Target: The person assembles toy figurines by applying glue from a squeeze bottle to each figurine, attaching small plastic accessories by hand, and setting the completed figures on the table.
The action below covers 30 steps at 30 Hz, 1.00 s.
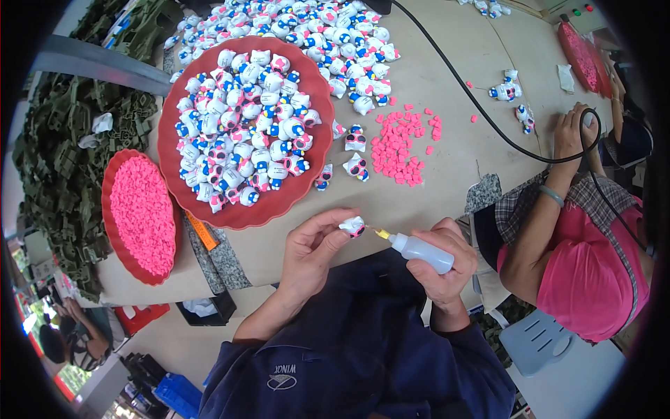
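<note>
Between the thumb and fingers of my left hand (312,250) is a small white toy figurine (352,227) with dark, pink-rimmed glasses. My right hand (447,263) is wrapped round a translucent squeeze bottle (423,253) with a yellow tip. The bottle lies tilted, its thin nozzle pointing at the figurine and very close to it; whether they touch I cannot tell. Just beyond my hands, a few loose figurines (356,167) lie on the table beside a scatter of small pink pieces (399,148).
A scalloped red tray (317,188) heaped with figurines stands at the left, before a larger figurine pile (349,49). Left of it is a red tray (169,269) of pink pieces. A black cable (460,84) crosses the table. A co-worker in pink (579,279) sits at the right.
</note>
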### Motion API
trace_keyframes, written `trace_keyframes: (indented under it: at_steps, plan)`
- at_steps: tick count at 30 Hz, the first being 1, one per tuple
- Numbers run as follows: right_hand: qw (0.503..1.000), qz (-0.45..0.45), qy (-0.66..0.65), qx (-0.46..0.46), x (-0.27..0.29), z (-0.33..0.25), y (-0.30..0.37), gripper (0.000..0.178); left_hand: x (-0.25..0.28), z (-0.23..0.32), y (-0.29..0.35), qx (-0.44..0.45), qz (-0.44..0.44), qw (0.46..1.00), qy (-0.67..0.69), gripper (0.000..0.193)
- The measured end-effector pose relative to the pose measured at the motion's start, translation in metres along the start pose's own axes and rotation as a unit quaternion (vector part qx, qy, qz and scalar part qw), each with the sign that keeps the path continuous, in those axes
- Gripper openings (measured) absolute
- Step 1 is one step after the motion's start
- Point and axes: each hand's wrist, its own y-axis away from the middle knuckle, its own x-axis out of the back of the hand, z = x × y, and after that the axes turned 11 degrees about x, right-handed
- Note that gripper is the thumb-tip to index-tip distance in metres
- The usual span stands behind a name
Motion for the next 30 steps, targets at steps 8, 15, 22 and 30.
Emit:
trace_keyframes:
  at_steps: [8,15,22,30]
  plan:
    - [1.000,-0.027,-0.002,0.003,-0.0022,0.0014,0.0003,0.038,-0.0037,0.0020,0.0020,-0.010,0.037,0.999,-0.031,0.028]
    - [0.999,-0.035,-0.005,-0.014,-0.0010,-0.0003,-0.0011,0.034,-0.0050,0.0005,0.0007,-0.009,0.031,0.999,-0.034,0.028]
    - [0.999,-0.030,0.005,-0.017,0.0020,-0.0003,-0.0014,0.033,-0.0057,0.0007,0.0003,-0.022,0.039,0.998,-0.033,0.027]
    - [0.999,-0.031,-0.013,-0.018,0.0054,0.0022,-0.0029,0.033,-0.0050,0.0025,0.0034,-0.017,0.041,0.998,-0.038,0.027]
